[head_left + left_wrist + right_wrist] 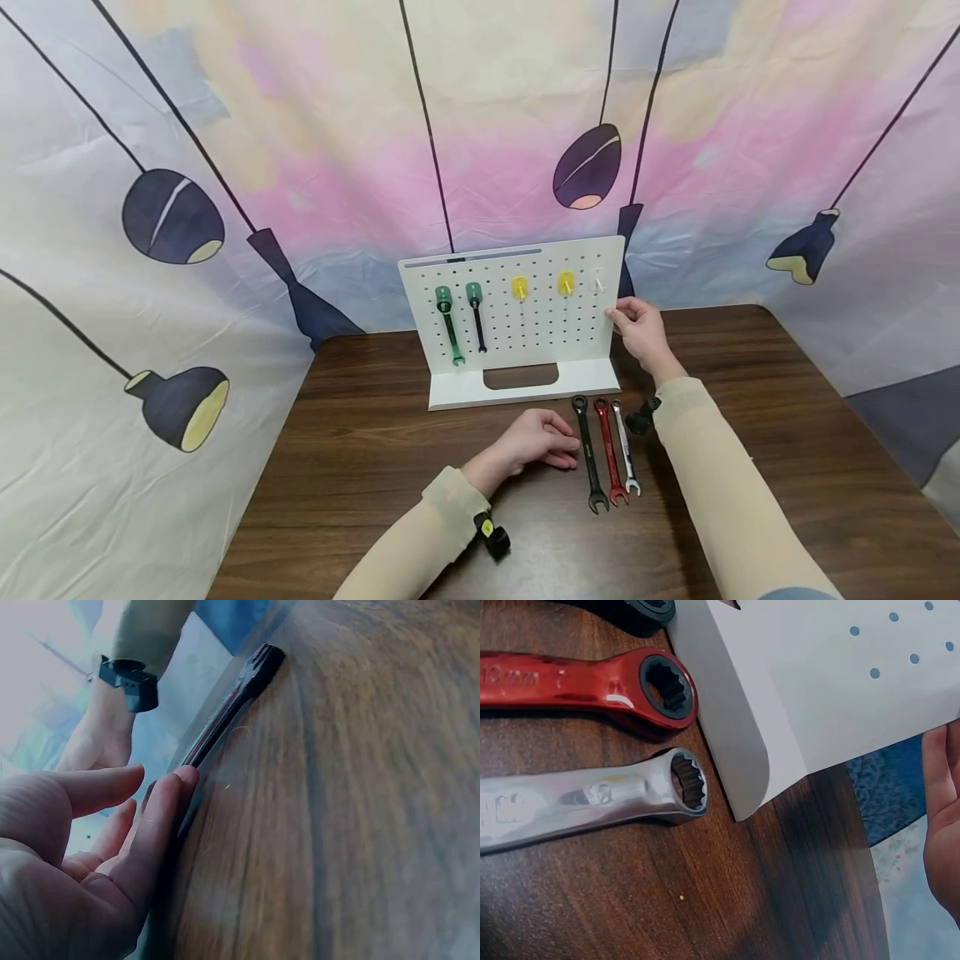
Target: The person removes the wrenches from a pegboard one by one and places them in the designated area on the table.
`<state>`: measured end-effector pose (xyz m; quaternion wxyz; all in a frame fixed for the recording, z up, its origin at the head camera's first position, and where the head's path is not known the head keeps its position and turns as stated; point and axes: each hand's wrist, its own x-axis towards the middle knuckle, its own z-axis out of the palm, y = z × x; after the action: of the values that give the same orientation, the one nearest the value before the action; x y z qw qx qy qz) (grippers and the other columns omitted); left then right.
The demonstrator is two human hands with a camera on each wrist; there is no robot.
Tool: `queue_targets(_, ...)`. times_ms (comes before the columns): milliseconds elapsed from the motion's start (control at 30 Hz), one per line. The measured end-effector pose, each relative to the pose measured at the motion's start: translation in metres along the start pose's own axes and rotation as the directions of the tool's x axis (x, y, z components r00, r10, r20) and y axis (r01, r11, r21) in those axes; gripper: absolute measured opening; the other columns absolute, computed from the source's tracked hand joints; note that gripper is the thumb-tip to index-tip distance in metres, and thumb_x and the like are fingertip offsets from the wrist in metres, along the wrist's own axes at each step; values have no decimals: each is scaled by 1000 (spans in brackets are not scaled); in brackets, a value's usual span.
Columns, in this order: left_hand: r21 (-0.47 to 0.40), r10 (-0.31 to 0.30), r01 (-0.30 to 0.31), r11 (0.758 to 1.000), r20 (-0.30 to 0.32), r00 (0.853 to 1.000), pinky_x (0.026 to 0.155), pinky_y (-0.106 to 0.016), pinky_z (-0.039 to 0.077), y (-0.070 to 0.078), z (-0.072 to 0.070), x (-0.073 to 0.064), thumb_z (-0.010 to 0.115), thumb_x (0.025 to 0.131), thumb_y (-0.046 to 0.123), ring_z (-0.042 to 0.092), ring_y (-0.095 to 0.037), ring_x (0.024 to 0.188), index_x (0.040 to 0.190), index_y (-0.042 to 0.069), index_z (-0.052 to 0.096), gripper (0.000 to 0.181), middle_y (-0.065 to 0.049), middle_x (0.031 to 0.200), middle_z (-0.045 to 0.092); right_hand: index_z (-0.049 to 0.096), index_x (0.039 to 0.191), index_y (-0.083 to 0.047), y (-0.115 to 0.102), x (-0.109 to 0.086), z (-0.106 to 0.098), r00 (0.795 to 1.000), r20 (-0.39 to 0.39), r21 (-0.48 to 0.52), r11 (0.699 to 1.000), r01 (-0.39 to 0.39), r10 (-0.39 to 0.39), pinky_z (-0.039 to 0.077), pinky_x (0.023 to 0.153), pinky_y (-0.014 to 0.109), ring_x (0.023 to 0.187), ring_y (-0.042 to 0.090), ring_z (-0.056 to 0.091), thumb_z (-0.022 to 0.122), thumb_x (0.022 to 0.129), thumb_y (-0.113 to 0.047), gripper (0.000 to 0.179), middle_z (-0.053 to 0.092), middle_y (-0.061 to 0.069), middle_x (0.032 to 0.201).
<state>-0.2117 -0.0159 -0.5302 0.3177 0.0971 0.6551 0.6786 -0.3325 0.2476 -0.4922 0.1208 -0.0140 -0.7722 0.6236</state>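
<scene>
A white pegboard (457, 390) stands on the table, and my right hand (643, 335) holds its right edge, thumb at the front face. My left hand (534, 439) hovers low by the table with loosely bent fingers and nothing in them. Just right of its fingertips lies a black combination wrench (588, 457). Beside that are a red wrench (555, 684) and a silver wrench (577, 801), their ring ends toward the board's base. On the board's left half hang a green wrench (452, 335) and a dark wrench (477, 321), each from a green hook.
Two yellow hooks (520, 288) and a clear hook (597, 281) on the board carry nothing. The brown wooden table (360, 492) ends close behind the board, where a cloth backdrop (337, 167) printed with lamps hangs.
</scene>
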Motion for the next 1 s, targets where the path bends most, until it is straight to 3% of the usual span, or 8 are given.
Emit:
queue_targets(133,7,16,-16,1000,-9,1000,72,-37,67,0,-10,-2,76,95,-4,77,-23,75,110,-7,67,18,-19,92,78,66,119,8,-1,-1,0,1000,-1,3,1000,-2,2,56,104,57,90,11,62,69,107,-18,29,71,7,99)
queue_targets(400,-19,51,-51,998,-39,998,78,-35,67,5,-27,-3,73,99,-2,78,-20,82,118,-9,66,22,-20,100,79,67,118,5,-2,-1,1,1000,-4,-22,1000,-13,13,60,100,43,93,9,65,69,107,-19,26,70,1,97)
queue_targets(633,-26,98,-99,995,-53,994,83,-36,66,17,-38,-6,73,99,0,78,-20,87,125,-15,61,32,-23,109,77,67,118,3,-2,-3,1,1000,-11,-20,1000,-20,19,61,98,37,96,8,65,68,108,-19,24,71,1,100)
queue_targets(767,-32,109,-112,993,-82,991,86,-37,66,25,-46,-9,74,99,2,78,-19,91,125,-12,61,32,-27,115,75,67,117,3,-1,-2,1,1000,-10,-19,1000,-20,20,60,96,32,96,8,65,68,108,-19,24,71,-3,99)
queue_targets(867,-43,119,-125,991,-113,986,88,-37,65,30,-52,-11,74,99,1,77,-19,92,124,-10,61,31,-31,118,73,67,117,2,0,-2,1,1000,-11,-15,1000,-24,24,60,98,34,96,8,65,69,107,-19,24,71,-3,98)
queue_targets(1000,-74,135,-148,986,-164,977,89,-37,65,36,-60,-13,74,98,-3,77,-18,92,125,-10,60,32,-25,112,76,67,119,3,-1,-3,1,1000,-8,-14,1000,-26,26,59,103,42,96,8,65,68,108,-18,24,71,1,102)
